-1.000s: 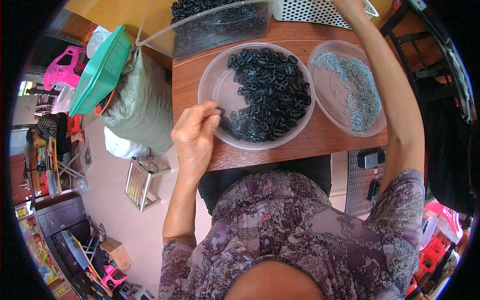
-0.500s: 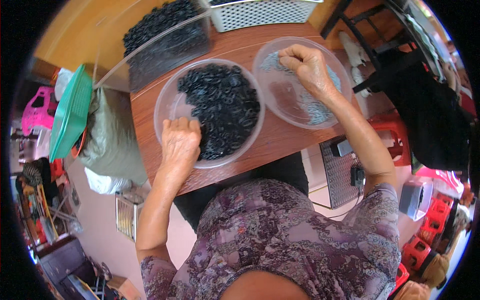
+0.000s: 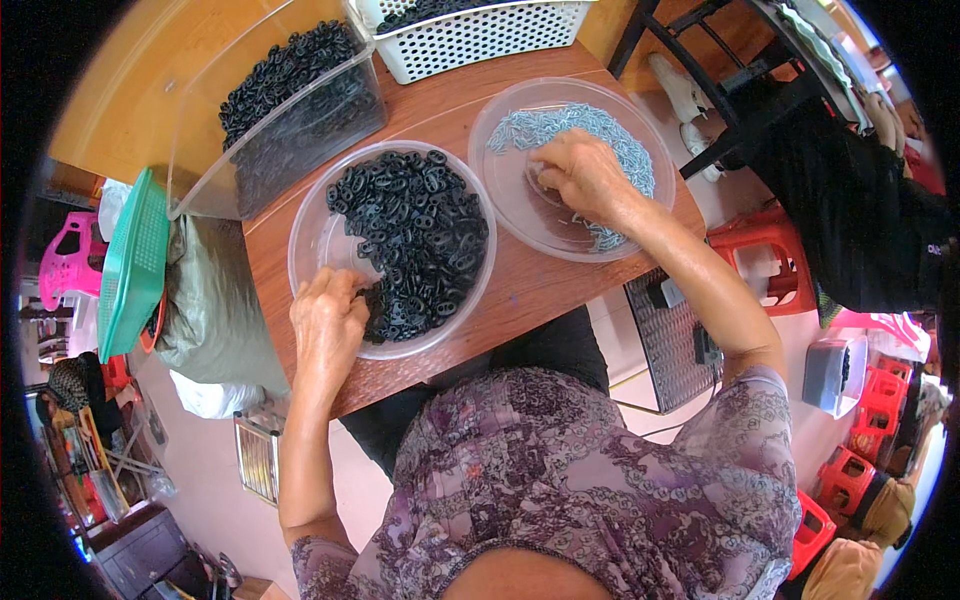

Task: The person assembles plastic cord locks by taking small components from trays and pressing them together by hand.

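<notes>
Two round clear plastic tubs stand side by side on a wooden table (image 3: 520,285). The left tub (image 3: 312,238) holds many small black oval ring pieces (image 3: 425,235). My left hand (image 3: 328,318) is over its near-left rim, fingers curled down beside the black pieces; what they pinch, if anything, is hidden. The right tub (image 3: 503,185) contains thin bluish-silver metal pieces (image 3: 565,125), which look like screws or pins. My right hand (image 3: 585,178) is inside it, knuckles up, with bent fingers closed together near the tub's middle. Whatever those fingertips hold cannot be made out.
A clear box (image 3: 300,140) of black pieces stands at the table's far left, beside a white perforated basket (image 3: 480,48). A green basket (image 3: 135,262) and a sack (image 3: 210,310) are left of the table. A red stool (image 3: 765,262) and black chair (image 3: 735,110) stand right.
The view has shifted, so the table and tubs sit further left. My right hand has come from the tub's far side toward its middle. My left hand stays by the left tub's near-left rim.
</notes>
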`<state>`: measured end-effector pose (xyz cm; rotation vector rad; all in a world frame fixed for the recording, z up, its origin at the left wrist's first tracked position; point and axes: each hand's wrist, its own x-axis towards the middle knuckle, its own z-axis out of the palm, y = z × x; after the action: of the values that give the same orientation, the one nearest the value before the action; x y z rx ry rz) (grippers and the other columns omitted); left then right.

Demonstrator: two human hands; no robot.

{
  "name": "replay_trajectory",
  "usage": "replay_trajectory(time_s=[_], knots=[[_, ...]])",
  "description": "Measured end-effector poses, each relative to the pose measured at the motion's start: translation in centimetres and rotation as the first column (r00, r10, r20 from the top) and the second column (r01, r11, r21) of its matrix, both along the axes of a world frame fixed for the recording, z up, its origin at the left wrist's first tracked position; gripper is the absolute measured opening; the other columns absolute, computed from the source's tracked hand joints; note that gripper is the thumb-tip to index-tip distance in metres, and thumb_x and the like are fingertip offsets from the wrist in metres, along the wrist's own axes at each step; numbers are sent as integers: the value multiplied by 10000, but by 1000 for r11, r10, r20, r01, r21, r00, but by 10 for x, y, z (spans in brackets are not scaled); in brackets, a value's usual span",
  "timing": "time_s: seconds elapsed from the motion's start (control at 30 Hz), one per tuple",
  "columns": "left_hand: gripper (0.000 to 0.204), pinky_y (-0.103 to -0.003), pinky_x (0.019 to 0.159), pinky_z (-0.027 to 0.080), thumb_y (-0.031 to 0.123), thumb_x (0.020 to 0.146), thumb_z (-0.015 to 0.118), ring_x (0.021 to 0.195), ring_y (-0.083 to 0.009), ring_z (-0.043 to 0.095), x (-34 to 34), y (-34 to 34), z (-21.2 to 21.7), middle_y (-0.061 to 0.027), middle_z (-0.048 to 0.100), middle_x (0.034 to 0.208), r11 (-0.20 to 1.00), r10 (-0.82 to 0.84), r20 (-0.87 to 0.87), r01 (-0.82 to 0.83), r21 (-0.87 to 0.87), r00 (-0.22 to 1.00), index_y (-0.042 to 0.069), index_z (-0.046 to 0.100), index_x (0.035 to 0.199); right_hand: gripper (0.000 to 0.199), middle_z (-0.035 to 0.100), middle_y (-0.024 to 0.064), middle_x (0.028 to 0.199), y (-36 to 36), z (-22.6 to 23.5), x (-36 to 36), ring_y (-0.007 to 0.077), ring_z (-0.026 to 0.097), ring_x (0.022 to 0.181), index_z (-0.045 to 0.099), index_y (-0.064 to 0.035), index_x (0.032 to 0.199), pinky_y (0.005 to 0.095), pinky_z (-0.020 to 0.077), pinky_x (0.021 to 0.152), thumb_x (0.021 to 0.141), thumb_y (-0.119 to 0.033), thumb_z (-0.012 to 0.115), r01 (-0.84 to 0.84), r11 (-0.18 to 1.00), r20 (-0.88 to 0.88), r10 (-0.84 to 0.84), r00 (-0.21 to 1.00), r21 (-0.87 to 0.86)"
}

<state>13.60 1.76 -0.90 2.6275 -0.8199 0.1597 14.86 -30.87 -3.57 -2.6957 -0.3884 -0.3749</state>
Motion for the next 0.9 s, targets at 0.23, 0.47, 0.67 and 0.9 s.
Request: replay_trajectory(time_s=[0.23,0.47,0.67,0.9], knots=[[94,-248,628,428,-24,725,577,672,-146,550,-19,11,12,-57,568,730,881,106,-342,-247,-403,934,-19,579,819,141,583,117,738,-4,9,-8,279,529,774,633,-21,832,365,419,694,706,-83,619,-39,998,-113,33,993,-56],[121,-212,646,449,41,814,577,678,-102,555,-31,2,11,-72,599,790,581,-112,-631,-464,-668,768,-32,570,910,126,593,117,738,5,7,-9,275,536,755,636,-19,813,369,421,692,703,-79,621,6,987,28,-11,1000,158],[129,-220,635,461,65,827,567,646,-119,574,-35,2,9,-100,613,782,503,-181,-614,-464,-729,768,-48,572,890,130,608,121,753,2,1,-15,273,542,757,636,-19,818,367,426,695,711,-91,620,54,992,-45,-49,998,114],[132,-228,625,460,48,815,572,613,-140,590,-40,-2,10,-142,625,797,455,-179,-614,-489,-744,768,-62,571,885,111,584,114,733,32,-2,-2,282,532,747,625,-29,776,362,424,677,695,-105,628,-97,986,15,96,995,136]])
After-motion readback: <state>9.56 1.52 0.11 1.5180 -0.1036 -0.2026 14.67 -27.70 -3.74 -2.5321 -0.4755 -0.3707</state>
